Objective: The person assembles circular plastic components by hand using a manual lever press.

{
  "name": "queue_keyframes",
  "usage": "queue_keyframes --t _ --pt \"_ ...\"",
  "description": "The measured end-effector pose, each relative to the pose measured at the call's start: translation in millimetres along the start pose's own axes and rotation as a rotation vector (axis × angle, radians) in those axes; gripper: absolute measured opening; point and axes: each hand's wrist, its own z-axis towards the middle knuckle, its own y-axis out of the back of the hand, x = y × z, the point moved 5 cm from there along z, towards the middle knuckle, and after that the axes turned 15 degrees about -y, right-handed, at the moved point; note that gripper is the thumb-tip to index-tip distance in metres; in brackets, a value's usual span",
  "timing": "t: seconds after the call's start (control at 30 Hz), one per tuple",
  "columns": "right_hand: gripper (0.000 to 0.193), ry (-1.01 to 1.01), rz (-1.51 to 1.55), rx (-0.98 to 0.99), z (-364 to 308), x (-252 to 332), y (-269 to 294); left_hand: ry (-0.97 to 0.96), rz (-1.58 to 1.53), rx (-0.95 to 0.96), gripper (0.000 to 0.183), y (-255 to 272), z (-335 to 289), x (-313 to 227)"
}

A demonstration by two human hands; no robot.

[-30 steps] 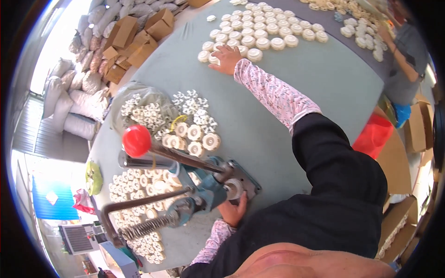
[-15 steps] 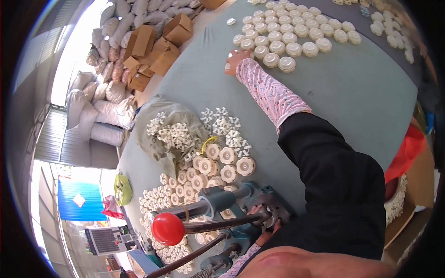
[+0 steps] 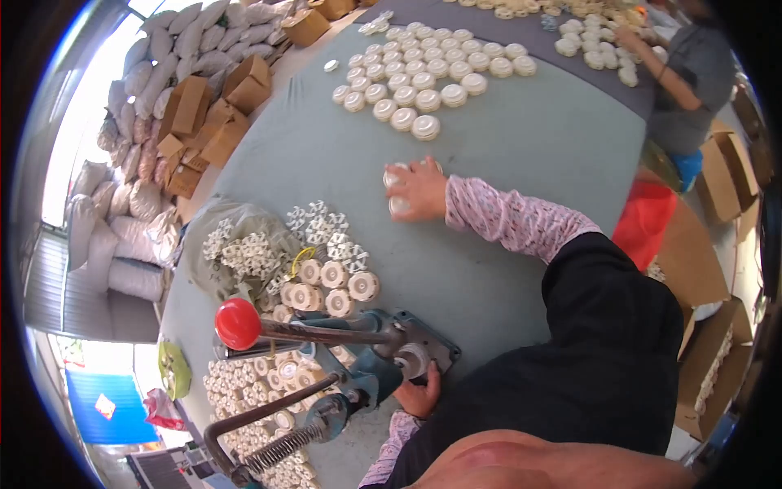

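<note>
My right hand point(image 3: 418, 192) is over the middle of the table, its fingers curled round several round white caps point(image 3: 397, 204), partly hidden beneath it. Low in the view, my left hand point(image 3: 420, 394) is at the base of a green hand press point(image 3: 371, 363). Its thumb lies along the edge of a round whitish part point(image 3: 414, 359) seated there, and its other fingers are mostly hidden. The press has a long lever ending in a red ball knob point(image 3: 238, 323). A group of finished-looking white caps point(image 3: 425, 127) stands on the green tabletop point(image 3: 489, 155) beyond my right hand.
Cream knobbed wheels point(image 3: 363, 285), white spoked pieces point(image 3: 326, 228) and a plastic bag point(image 3: 204, 261) lie left of the press. Another person's arm point(image 3: 664, 73) reaches over more caps at the far right. Cardboard boxes point(image 3: 189, 106) and stacked sacks point(image 3: 134, 208) fill the left background.
My right hand has come back from the cap group toward me, bringing several caps along. My left hand stays at the press. The view has shifted, bringing another person into sight.
</note>
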Motion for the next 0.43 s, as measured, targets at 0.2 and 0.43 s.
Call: queue_keyframes --t 0.2,0.43 --pt "0.077 0.157 0.056 0.028 -93.0 -20.2 21.6 -0.011 0.005 -0.088 0.073 1.9 3.6 -4.4" --pt "0.104 -0.282 0.378 -0.145 -7.1 -156.7 197.7 -0.102 0.124 -0.063 0.072 2.1 5.1 -12.4"
